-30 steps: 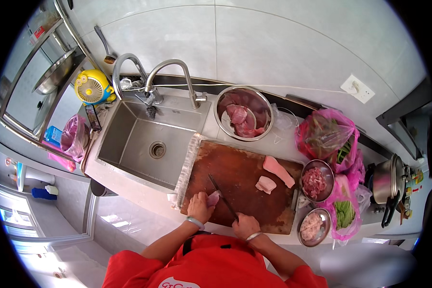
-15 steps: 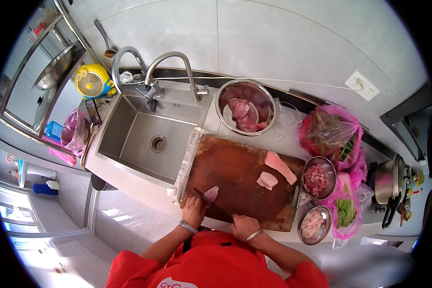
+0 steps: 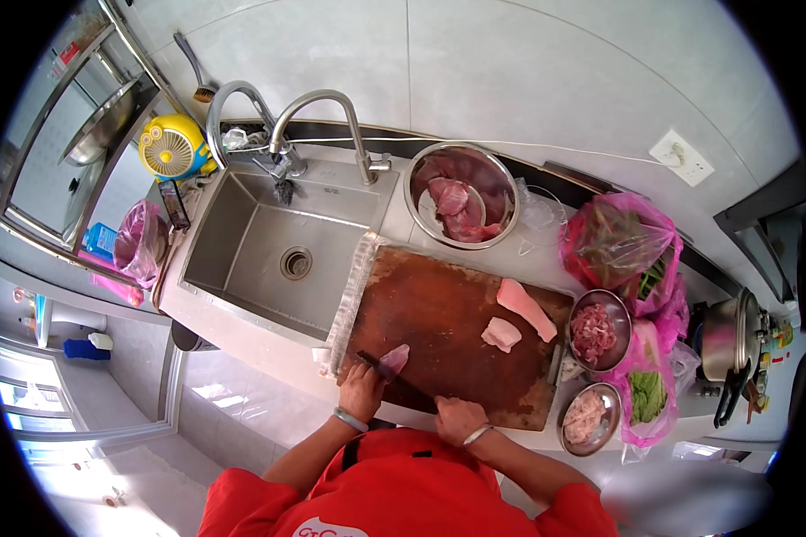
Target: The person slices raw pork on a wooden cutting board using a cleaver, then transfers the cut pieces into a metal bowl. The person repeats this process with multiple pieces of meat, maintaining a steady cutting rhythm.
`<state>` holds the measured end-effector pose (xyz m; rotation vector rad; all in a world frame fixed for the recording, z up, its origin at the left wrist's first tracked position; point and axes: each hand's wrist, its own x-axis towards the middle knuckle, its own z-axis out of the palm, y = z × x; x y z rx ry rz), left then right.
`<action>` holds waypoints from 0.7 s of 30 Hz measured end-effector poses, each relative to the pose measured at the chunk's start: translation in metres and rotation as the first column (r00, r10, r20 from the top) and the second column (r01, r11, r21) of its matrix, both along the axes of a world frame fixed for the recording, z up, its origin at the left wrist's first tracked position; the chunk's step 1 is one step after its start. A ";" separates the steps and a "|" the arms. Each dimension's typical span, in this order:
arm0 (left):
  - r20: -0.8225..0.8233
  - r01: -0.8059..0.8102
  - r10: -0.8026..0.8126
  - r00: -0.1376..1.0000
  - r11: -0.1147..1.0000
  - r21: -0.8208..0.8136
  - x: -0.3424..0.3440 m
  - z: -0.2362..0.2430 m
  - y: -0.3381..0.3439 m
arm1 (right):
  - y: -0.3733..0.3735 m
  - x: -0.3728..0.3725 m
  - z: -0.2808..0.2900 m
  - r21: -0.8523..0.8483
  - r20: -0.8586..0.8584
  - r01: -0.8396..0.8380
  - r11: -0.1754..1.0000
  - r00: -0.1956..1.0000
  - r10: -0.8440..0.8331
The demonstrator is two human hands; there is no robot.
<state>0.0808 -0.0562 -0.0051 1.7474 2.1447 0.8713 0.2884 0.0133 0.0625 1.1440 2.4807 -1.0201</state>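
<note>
My left hand [image 3: 362, 392] has its fingers curled on the near end of a small pinkish meat piece [image 3: 395, 360] at the front left of the wooden chopping board [image 3: 439, 286]. My right hand [image 3: 459, 417] grips the handle of a dark knife [image 3: 403, 385], whose blade runs leftward across the meat, close to my left fingers; the handle is mostly hidden under my hand. A pale chunk of meat [image 3: 501, 333] and a long pink-skinned strip [image 3: 526, 309] lie at the board's right.
A steel sink [image 3: 246, 259] is left of the board. Behind is a steel bowl [image 3: 463, 206] of meat. Two bowls [image 3: 593, 331] [image 3: 587, 416] of cut meat, pink bags [image 3: 616, 248] of greens and a pot [image 3: 724, 345] stand right. A yellow fan [image 3: 172, 145] sits far left.
The knife has angled down and leftward from its earlier steeper position, over the meat by my left fingers. More of the meat piece now shows beyond the blade. The view has shifted slightly.
</note>
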 end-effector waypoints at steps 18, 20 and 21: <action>0.103 -0.033 0.028 0.994 0.998 0.045 -0.003 -0.005 -0.002 | 0.030 0.003 -0.005 -0.030 -0.049 -0.129 0.991 0.991 0.128; 0.137 -0.063 0.060 0.989 0.998 0.012 -0.002 -0.008 -0.006 | 0.034 0.000 -0.001 -0.042 -0.024 -0.157 0.987 0.988 0.156; 0.154 -0.076 0.075 0.985 0.997 -0.003 -0.002 -0.006 -0.006 | 0.036 -0.001 0.000 -0.047 -0.011 -0.169 0.984 0.986 0.169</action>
